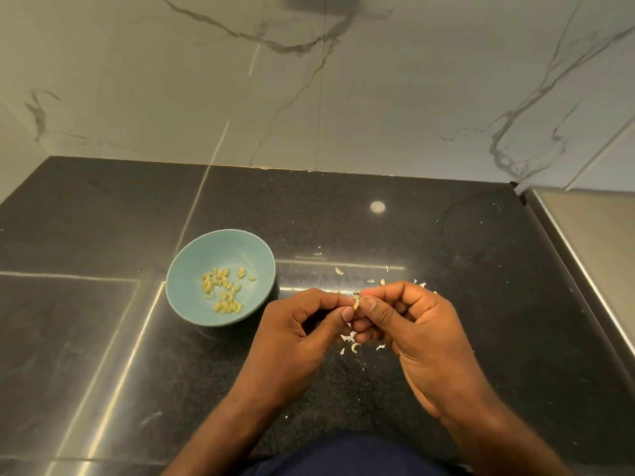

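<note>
Pinching a small pale seed between them, the left hand and the right hand meet just above the black counter. Each grip is clamped on the seed, thumb and forefinger tips pressed around it and the other fingers curled. Just to the left of the hands stands a teal bowl holding a small heap of yellow kernels. White husk flakes lie scattered on the counter beneath and beyond the hands. A marble wall rises behind.
</note>
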### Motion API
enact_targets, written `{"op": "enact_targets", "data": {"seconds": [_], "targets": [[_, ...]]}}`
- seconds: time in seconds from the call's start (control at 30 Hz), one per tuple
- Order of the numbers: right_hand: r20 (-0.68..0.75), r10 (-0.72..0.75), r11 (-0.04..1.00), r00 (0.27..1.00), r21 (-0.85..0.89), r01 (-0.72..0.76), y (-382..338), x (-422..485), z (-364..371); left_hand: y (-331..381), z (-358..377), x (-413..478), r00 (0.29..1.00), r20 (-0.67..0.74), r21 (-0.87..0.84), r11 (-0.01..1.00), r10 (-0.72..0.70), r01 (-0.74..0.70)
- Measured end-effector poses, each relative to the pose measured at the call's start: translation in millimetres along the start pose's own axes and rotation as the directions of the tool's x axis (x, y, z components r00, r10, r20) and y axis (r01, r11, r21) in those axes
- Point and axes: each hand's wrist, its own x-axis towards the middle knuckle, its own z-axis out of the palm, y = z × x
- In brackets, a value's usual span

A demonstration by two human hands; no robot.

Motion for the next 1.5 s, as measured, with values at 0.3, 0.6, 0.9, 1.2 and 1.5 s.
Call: {"op": "enact_targets", "data": {"seconds": [0.3, 0.6, 0.9, 1.2, 1.5], "targets": [[-0.004, 0.002, 0.998, 1.0, -0.06, -0.003, 6, 2, 3, -4, -5, 2, 1.0, 0.007, 0.031, 0.999, -0.005, 0.005], [0.038, -0.025, 0.989, 0.999, -0.145, 0.031, 3, 6, 6, 2, 1, 7, 0.992, -0.081, 0.001, 0.996, -0.092, 0.092], [0.16, -0.283, 0.774, 0.946, -0.543, 0.324, 11, 3, -6, 3, 3, 8, 0.961, 0.003, -0.224, 0.936, -0.278, 0.272], [0.031, 0.007, 0.999, 0.999, -0.05, -0.005, 6, 2, 2, 3, 7, 10, 0.946, -0.006, -0.232, 0.921, -0.324, 0.314], [0.033, 0.087, 0.988, 0.996, 0.125, -0.091, 6, 2, -3, -3, 6, 13, 0.932, -0.147, -0.032, 0.944, -0.33, 0.329]]}}
